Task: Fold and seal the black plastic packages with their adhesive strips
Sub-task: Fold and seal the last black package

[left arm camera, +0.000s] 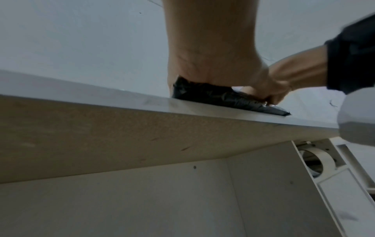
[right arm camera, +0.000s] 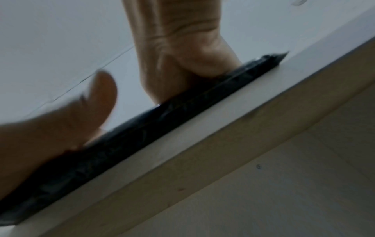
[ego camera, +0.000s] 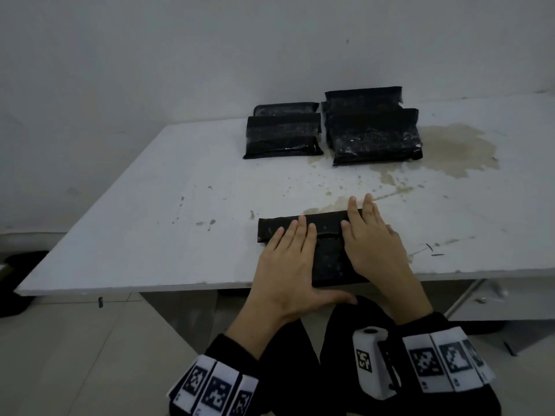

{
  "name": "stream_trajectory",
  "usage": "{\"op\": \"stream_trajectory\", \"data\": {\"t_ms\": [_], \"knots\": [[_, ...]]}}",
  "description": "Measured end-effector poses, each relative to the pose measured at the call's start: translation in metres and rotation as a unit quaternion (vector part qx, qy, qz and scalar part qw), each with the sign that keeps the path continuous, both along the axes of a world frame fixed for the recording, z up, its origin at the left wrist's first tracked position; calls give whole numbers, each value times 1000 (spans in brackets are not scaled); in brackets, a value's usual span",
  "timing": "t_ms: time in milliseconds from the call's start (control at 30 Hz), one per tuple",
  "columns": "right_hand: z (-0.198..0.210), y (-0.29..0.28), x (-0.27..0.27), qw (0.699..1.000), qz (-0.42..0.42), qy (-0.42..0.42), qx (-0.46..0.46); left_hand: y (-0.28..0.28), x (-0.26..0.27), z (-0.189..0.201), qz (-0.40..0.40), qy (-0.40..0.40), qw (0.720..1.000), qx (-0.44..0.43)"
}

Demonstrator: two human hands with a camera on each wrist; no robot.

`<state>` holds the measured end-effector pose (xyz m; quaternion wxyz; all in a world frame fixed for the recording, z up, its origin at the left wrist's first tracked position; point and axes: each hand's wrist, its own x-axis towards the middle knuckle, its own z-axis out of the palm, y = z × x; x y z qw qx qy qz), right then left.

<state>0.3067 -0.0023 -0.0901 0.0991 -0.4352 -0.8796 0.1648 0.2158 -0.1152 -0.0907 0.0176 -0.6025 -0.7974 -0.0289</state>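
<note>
A black plastic package [ego camera: 329, 229] lies at the near edge of the white table [ego camera: 168, 211], its top flap folded over toward me. My left hand [ego camera: 288, 253] lies flat on its left half, fingers straight across the fold and thumb stretched along the table's front edge. My right hand [ego camera: 371, 235] presses flat on the right half, fingertips reaching past the far edge. In the left wrist view my left hand [left arm camera: 213, 56] bears down on the package [left arm camera: 209, 93]. The right wrist view shows my right hand [right arm camera: 178, 51] on the package [right arm camera: 162, 121].
Two stacks of folded black packages stand at the back of the table, one on the left [ego camera: 283, 133] and a taller one on the right [ego camera: 374, 130]. A brown stain [ego camera: 453, 148] spreads beside them. The wall runs close behind the table.
</note>
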Motion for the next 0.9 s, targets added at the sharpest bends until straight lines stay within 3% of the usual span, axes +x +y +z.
{"op": "stream_trajectory", "data": {"t_ms": [133, 333, 433, 633, 900], "knots": [[-7, 2, 4, 997, 20, 77, -3, 5, -4, -3, -1, 29, 1000, -5], [-4, 19, 21, 966, -39, 256, -20, 33, 4, -2, -8, 28, 999, 24], [4, 33, 49, 956, -56, 289, 7, 56, 24, 3, -28, 18, 999, 13], [22, 87, 153, 950, -111, 283, 70, 104, 72, 9, -55, -9, 998, -18], [57, 230, 292, 969, -204, 123, 70, 185, 141, 13, -102, -28, 994, -8]]}}
